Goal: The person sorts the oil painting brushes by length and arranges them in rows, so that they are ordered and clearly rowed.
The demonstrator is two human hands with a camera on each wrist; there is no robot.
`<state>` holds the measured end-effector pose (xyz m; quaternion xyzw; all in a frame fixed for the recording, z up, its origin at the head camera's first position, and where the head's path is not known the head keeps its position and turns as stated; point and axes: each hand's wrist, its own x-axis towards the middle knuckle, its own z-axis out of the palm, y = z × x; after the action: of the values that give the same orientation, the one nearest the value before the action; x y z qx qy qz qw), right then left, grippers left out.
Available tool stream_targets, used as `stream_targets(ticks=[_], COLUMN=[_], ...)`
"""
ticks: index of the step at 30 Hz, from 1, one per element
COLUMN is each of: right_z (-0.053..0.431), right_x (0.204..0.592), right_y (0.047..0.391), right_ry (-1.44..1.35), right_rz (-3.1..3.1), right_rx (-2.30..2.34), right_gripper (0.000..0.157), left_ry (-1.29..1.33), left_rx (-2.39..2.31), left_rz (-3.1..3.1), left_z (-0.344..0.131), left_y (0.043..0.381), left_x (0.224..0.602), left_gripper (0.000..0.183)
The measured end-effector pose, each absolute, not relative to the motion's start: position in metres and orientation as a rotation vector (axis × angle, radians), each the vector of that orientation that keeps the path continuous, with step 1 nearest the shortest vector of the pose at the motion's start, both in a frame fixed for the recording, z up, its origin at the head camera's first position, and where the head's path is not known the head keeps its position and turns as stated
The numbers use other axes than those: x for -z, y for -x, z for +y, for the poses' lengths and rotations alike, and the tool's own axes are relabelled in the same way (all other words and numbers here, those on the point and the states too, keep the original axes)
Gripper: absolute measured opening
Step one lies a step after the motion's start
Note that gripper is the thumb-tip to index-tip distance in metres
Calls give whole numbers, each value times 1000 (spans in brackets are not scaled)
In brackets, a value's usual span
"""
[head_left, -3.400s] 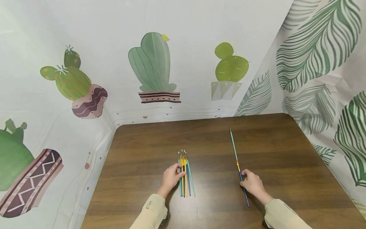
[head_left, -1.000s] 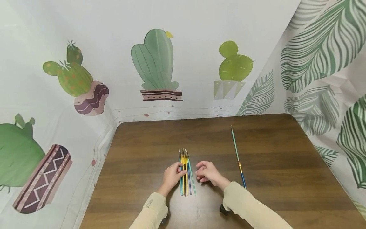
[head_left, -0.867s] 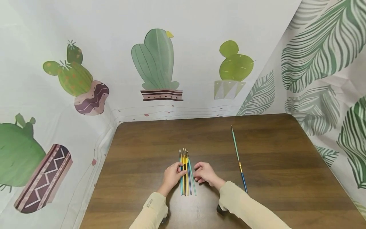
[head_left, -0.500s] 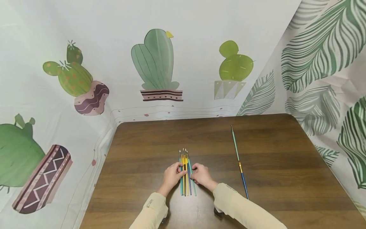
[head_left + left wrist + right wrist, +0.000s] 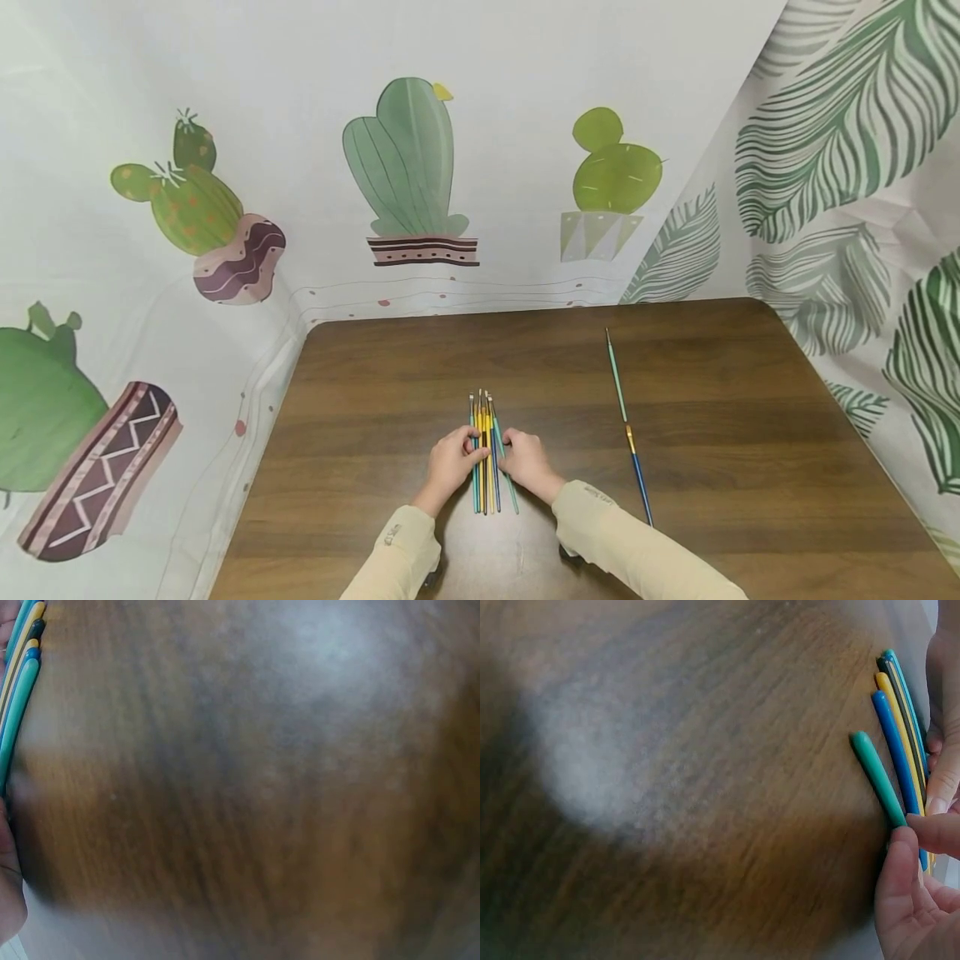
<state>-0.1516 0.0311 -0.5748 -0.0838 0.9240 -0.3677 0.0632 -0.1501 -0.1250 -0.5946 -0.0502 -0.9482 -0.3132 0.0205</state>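
A bunch of slim paintbrushes (image 5: 492, 492) with blue, yellow, black and teal handles lies side by side on the table, bristles pointing away. My left hand (image 5: 450, 462) grips the bunch from its left side, thumb across the handles. On the bunch's right edge, a green paintbrush (image 5: 874, 769) slants slightly away from the others. My right hand (image 5: 527, 462) pinches this green handle between thumb and forefinger, close beside my left thumb. In the left wrist view only the handle ends (image 5: 26, 675) show at the left edge.
Toward the right of the brown wooden table (image 5: 375, 375), a light green paintbrush (image 5: 617, 375) and a blue paintbrush (image 5: 639, 479) lie end to end in a line. The right sleeve (image 5: 622, 533) passes near the blue one's lower end. A cactus-print cloth (image 5: 517, 167) hangs behind.
My right hand has left the blue paintbrush on the right, moved left to the bunch and taken the green paintbrush, whose lower end has shifted slightly right. My left hand has stayed put.
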Motion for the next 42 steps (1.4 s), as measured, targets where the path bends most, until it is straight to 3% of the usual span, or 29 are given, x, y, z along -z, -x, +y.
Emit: stream_targets(ticks=[32,42], right_z=[30,31], right_x=[574,579], right_y=[147,145], right_ry=[210,220], right_rz=[2832,2827], right_rx=[1088,1098], right_gripper=[31,50], left_ry=[142,150], left_rx=[949,935], left_rz=[-2960,-2964], left_z=[-125,-124], left_y=[150,150], left_x=[595,594], left_gripper=[30,30])
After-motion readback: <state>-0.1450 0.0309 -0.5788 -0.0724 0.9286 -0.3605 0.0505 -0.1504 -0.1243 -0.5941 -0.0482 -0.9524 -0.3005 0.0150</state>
